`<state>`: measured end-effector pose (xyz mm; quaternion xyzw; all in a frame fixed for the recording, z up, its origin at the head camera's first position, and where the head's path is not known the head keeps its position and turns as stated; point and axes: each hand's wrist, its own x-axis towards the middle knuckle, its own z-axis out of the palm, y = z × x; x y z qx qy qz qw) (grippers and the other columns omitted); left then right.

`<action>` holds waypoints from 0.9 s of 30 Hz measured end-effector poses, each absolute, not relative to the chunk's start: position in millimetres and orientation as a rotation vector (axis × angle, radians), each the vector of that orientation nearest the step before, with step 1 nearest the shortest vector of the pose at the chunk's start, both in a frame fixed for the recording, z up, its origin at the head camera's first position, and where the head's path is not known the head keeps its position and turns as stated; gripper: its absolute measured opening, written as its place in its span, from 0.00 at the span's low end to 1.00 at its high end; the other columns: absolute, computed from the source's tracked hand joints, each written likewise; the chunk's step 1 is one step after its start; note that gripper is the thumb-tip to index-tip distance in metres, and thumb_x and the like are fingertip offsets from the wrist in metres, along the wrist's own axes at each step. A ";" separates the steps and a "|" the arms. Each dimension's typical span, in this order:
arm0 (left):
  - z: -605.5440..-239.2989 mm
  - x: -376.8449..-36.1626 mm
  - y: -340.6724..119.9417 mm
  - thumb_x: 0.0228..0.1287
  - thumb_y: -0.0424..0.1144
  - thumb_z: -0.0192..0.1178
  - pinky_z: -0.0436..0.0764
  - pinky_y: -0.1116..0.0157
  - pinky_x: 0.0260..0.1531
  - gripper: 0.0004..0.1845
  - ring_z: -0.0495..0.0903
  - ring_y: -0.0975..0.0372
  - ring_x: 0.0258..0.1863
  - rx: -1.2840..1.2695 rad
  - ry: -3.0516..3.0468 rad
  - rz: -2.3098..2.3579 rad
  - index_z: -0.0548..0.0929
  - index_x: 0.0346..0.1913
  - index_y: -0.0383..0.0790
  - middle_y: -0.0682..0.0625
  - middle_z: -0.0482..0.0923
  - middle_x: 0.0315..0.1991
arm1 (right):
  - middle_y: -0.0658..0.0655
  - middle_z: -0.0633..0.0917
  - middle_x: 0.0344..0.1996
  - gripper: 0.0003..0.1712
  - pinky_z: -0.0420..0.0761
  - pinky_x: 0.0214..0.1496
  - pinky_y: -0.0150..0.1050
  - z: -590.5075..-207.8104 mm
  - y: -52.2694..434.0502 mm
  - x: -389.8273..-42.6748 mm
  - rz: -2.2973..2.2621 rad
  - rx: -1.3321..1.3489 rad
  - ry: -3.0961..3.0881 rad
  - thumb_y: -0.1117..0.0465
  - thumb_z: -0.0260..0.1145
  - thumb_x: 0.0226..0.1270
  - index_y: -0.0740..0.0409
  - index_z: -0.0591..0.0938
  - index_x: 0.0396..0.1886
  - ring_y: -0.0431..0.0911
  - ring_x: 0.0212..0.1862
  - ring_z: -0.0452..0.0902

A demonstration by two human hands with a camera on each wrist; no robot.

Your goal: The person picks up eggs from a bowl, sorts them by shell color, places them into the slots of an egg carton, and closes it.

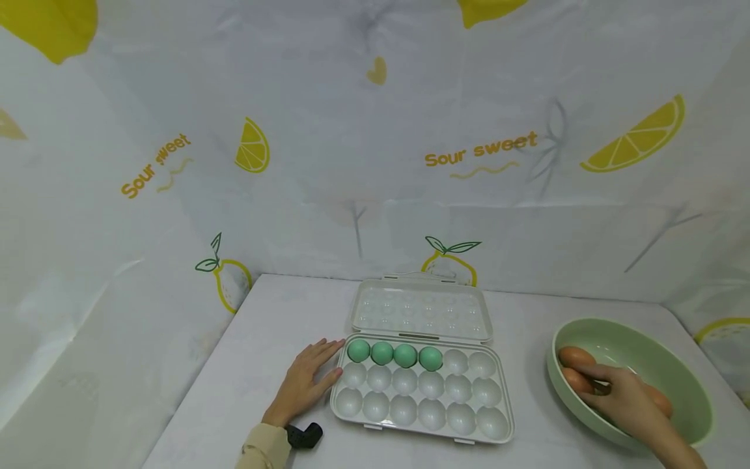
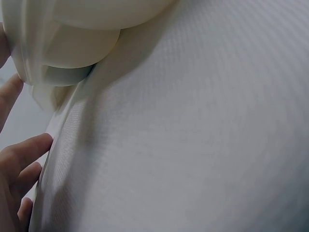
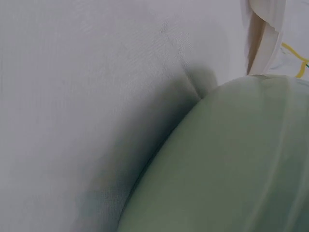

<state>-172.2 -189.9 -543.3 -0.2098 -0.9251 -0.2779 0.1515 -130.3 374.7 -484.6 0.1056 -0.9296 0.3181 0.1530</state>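
An egg tray (image 1: 404, 383) with rows of round hollows lies with its lid (image 1: 422, 309) folded back. Several green eggs (image 1: 405, 355) fill the left part of its far row. My left hand (image 1: 301, 384) rests at the tray's left side, fingers relaxed and fingertips at the rim; the left wrist view shows its fingers (image 2: 26, 152) beside the tray's underside. Inside a green bowl (image 1: 662, 361), my right hand (image 1: 629, 400) pinches a brown egg (image 1: 575, 380) between thumb and fingers. Another brown egg (image 1: 577, 357) lies just behind it. The right wrist view shows only the bowl's outer wall (image 3: 227, 159).
A further brown egg (image 1: 659, 399) is partly hidden by the right hand. Beside the left wrist is a black device (image 1: 305, 435). The white table (image 1: 234, 378) meets a lemon-printed cloth (image 1: 328, 215) at the back and left.
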 end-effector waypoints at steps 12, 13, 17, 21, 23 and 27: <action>-543.6 -171.1 -190.6 0.70 0.53 0.61 0.69 0.40 0.74 0.29 0.73 0.47 0.72 -0.581 -2.679 -0.828 0.73 0.73 0.62 0.50 0.79 0.68 | 0.16 0.74 0.40 0.28 0.78 0.30 0.16 -484.8 375.6 -120.7 1.199 0.310 -2.588 0.79 0.79 0.42 0.56 0.91 0.46 0.18 0.36 0.76; -543.8 -171.0 -190.8 0.70 0.54 0.61 0.69 0.40 0.74 0.29 0.73 0.47 0.73 -0.580 -2.683 -0.829 0.73 0.73 0.62 0.50 0.79 0.68 | 0.16 0.75 0.40 0.29 0.78 0.30 0.16 -484.6 375.4 -120.4 1.208 0.318 -2.581 0.80 0.79 0.42 0.55 0.91 0.47 0.18 0.37 0.76; -543.7 -170.7 -190.9 0.70 0.54 0.61 0.68 0.40 0.74 0.30 0.72 0.47 0.73 -0.580 -2.683 -0.833 0.72 0.74 0.63 0.50 0.79 0.68 | 0.16 0.75 0.42 0.30 0.78 0.33 0.14 -482.4 375.2 -119.9 1.198 0.305 -2.574 0.78 0.80 0.43 0.53 0.91 0.49 0.15 0.40 0.75; -542.9 -170.6 -190.4 0.70 0.54 0.61 0.68 0.40 0.74 0.30 0.72 0.47 0.73 -0.579 -2.685 -0.837 0.72 0.74 0.62 0.51 0.79 0.68 | 0.16 0.76 0.43 0.28 0.79 0.36 0.12 -477.2 375.1 -118.7 1.238 0.223 -2.597 0.74 0.80 0.48 0.58 0.89 0.53 0.12 0.43 0.74; -542.5 -170.6 -190.4 0.69 0.54 0.61 0.68 0.40 0.74 0.30 0.72 0.47 0.73 -0.578 -2.685 -0.838 0.73 0.73 0.62 0.50 0.79 0.68 | 0.17 0.78 0.45 0.28 0.79 0.39 0.12 -474.5 374.4 -118.7 1.302 0.190 -2.592 0.73 0.79 0.51 0.60 0.88 0.55 0.11 0.45 0.73; -542.6 -171.1 -190.9 0.70 0.54 0.61 0.69 0.40 0.74 0.30 0.72 0.47 0.73 -0.576 -2.687 -0.826 0.73 0.73 0.62 0.51 0.79 0.68 | 0.19 0.80 0.46 0.26 0.81 0.42 0.14 -468.7 371.5 -119.7 1.415 0.120 -2.523 0.74 0.77 0.55 0.58 0.87 0.56 0.12 0.47 0.75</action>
